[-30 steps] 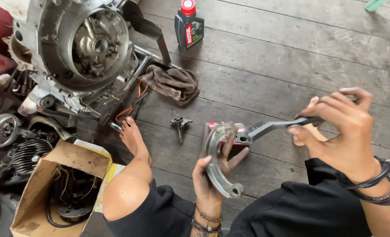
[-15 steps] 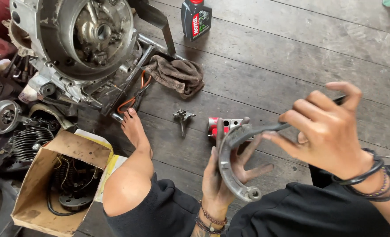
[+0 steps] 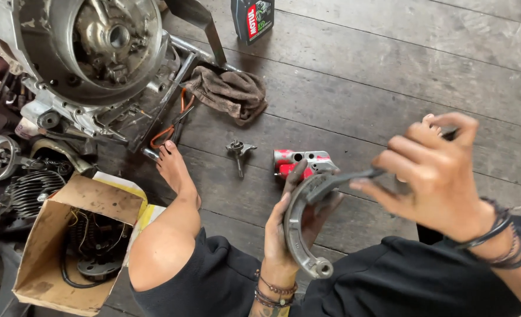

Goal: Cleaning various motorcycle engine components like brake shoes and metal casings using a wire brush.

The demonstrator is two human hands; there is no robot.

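Cradling a curved grey brake shoe against its palm, the left hand keeps its fingers loosely curled around the back of the metal arc, thumb up near the shoe's top end, so the piece stands nearly upright above the person's lap. The right hand has its fingers closed around the handle of a slim dark tool, whose tip rests on the upper end of the shoe; the handle's far end is hidden inside the fist. Just behind the shoe, on the wooden plank floor, lies a small red and silver metal part, and near it to the left a little metal shaft piece. Farther back sit a crumpled brown rag and a dark oil bottle. An engine case fills the upper left, with an open cardboard box of wiring beside the person's bare foot.
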